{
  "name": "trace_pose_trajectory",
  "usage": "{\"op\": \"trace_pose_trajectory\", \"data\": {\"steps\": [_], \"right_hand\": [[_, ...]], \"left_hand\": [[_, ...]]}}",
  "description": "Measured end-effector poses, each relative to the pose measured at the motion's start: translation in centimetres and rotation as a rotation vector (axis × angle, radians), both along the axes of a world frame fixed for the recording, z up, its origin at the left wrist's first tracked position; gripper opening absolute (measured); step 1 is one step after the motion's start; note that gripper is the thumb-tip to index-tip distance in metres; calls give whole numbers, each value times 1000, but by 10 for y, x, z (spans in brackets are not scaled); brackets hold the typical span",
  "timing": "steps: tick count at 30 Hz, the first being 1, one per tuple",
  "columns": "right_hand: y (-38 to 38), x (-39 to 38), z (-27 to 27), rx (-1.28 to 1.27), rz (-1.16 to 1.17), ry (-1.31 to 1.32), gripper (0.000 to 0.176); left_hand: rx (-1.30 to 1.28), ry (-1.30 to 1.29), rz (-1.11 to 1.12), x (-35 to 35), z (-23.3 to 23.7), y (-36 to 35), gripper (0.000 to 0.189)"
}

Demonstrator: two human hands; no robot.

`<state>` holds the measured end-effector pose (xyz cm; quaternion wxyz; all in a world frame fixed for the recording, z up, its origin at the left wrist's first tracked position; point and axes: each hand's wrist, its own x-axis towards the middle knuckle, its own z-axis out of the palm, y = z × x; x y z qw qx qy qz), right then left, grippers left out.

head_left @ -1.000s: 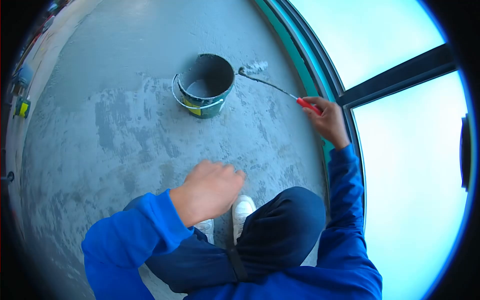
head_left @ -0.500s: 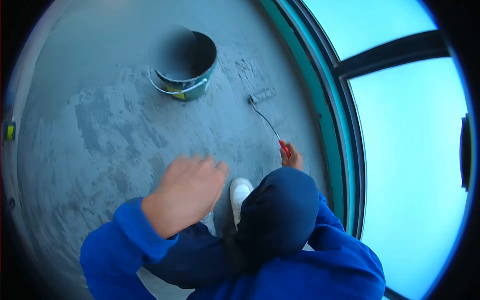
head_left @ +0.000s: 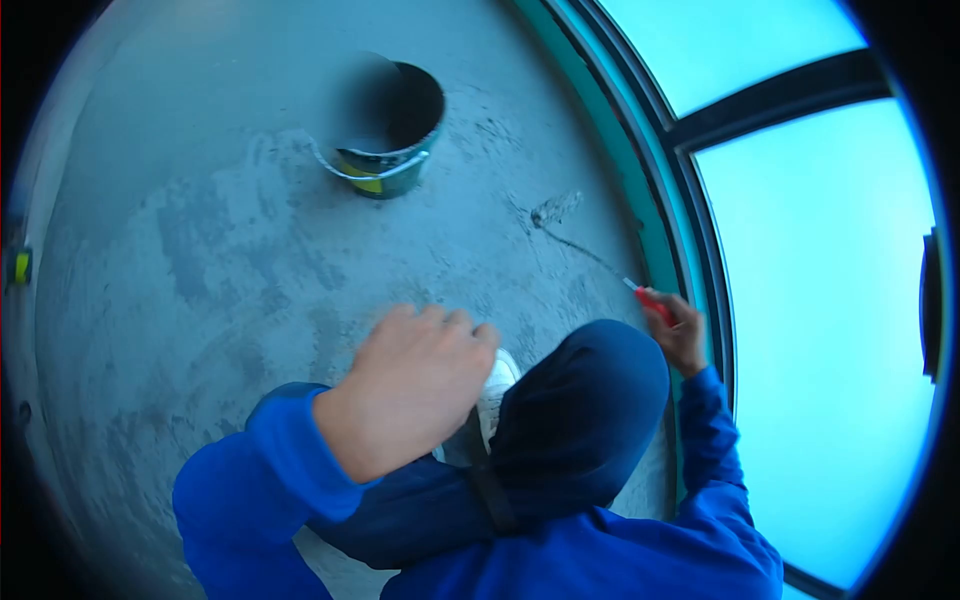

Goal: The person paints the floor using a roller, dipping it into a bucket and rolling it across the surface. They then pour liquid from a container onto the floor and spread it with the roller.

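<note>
The red handle of a paint roller [head_left: 655, 304] is wrapped in the fingers of my right hand [head_left: 680, 335], low beside the window wall. From the handle, a thin bent rod runs up and left to the roller's grey, coated sleeve, which lies at the floor. My left hand [head_left: 415, 385] hangs in front of my knees with its back toward me. Its fingers are curled in, the tips are hidden, and nothing shows in it. Ahead stands a dark green bucket [head_left: 400, 178] with a yellow label and a pale wire handle; a blurred patch covers part of its opening.
The grey floor [head_left: 240, 290] has darker smeared patches. Along the right runs a teal wall strip [head_left: 640, 215] under a dark-framed window [head_left: 820, 300]. My bent knee [head_left: 590, 400] and white shoe [head_left: 497, 390] are between my hands. A yellow-and-black object [head_left: 20, 265] sits at the far left.
My right hand has moved right with the paint roller, and the roller's sleeve has shifted right and slightly down along the floor. My left hand appears somewhat further right, still curled.
</note>
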<state>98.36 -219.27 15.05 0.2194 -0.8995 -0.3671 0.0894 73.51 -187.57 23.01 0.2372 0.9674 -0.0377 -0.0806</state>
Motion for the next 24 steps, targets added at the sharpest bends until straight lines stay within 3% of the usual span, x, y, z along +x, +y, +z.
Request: {"op": "trace_pose_trajectory", "data": {"steps": [5, 7, 9, 12, 16, 20, 24], "right_hand": [[137, 31, 108, -57, 239, 6, 24], [188, 32, 127, -114, 350, -42, 22], [237, 40, 119, -1, 544, -133, 21], [319, 32, 102, -190, 643, -226, 22], [410, 15, 36, -412, 752, -326, 19], [440, 7, -7, -446, 728, -279, 23], [434, 13, -11, -507, 755, -179, 18]], "left_hand": [[18, -11, 26, -1, -4, -7, 19], [15, -26, 47, -3, -5, -8, 18], [17, -56, 71, -4, -7, -9, 17], [30, -77, 97, -7, -11, -10, 15], [47, -74, 127, -4, -11, -10, 14], [56, -90, 153, -7, -6, -16, 13], [32, -63, 144, -7, -4, -18, 13]]}}
